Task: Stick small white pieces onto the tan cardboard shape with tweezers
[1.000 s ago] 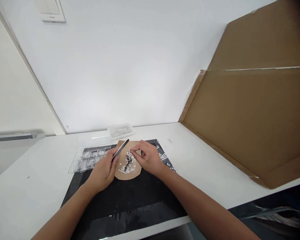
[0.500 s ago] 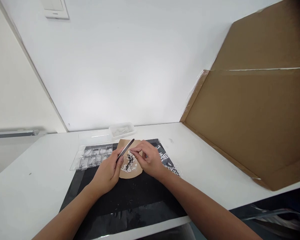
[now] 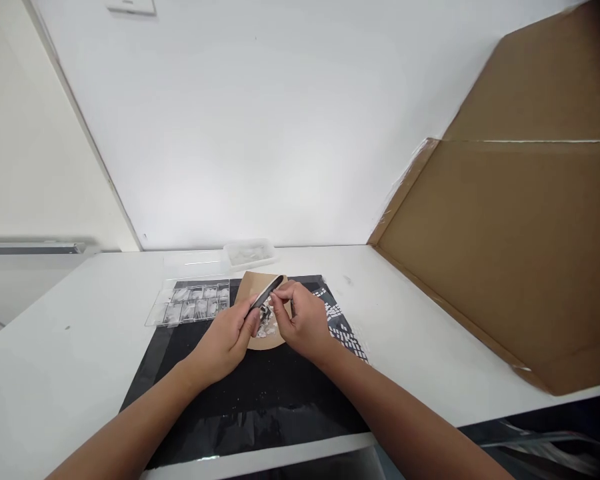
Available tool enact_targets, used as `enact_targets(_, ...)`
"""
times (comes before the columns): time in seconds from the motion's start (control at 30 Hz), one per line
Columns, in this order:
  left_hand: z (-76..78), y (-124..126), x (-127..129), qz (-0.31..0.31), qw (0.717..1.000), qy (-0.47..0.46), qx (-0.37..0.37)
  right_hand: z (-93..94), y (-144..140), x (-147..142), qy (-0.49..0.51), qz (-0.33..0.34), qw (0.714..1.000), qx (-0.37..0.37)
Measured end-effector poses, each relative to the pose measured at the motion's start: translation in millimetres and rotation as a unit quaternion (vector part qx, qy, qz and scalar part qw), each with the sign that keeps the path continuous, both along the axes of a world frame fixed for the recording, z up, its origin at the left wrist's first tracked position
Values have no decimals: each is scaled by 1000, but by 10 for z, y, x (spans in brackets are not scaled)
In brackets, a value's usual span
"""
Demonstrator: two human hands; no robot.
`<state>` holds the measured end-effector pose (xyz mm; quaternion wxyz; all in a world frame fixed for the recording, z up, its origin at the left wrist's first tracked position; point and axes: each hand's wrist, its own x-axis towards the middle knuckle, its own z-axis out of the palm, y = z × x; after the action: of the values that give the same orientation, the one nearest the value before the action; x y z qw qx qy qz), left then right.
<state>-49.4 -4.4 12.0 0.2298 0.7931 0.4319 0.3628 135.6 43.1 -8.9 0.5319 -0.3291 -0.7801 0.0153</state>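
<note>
My left hand (image 3: 234, 335) is closed around a slim nail file (image 3: 267, 292), dark and flat with a rounded end, which slants up to the right. Thumb and fingertips of my right hand (image 3: 303, 319) are pinched together right beside the file's upper part. Whatever they hold is too small to make out. Below both hands lies a brown paper piece (image 3: 247, 283) with a rounded lower edge. Small white and dark scraps (image 3: 266, 328) are heaped on it, partly hidden by my fingers.
A black mat (image 3: 260, 400) covers the middle of the white table (image 3: 415, 340). At its left is a clear compartment box (image 3: 193, 308) of pale pieces, with a white tray (image 3: 250, 255) behind. Rows of small white tabs (image 3: 347, 337) lie at right. A cardboard panel (image 3: 520, 247) stands far right.
The nail file has tilted flatter and shifted right, now meeting my right fingertips, which were apart from it. The whole view has shifted slightly.
</note>
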Motion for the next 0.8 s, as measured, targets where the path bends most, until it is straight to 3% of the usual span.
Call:
enact_targets(0.23,3,21,-26,12,999,28,45,4,2,-47,-68,-43,996,44)
enact_targets(0.43,-8,26,-28,21,997,45,58,55,-5,-38,-23,0,999,-45)
enact_targets(0.57,-34,38,-25,19,998,40,47,50,-32,-34,-47,-3,996,-79)
enact_targets(0.7,-42,39,-19,18,998,37,40,23,-66,-63,-103,-38,993,-51)
enact_targets(0.8,-19,31,1,26,998,33,48,37,-58,-89,-79,-77,994,-24)
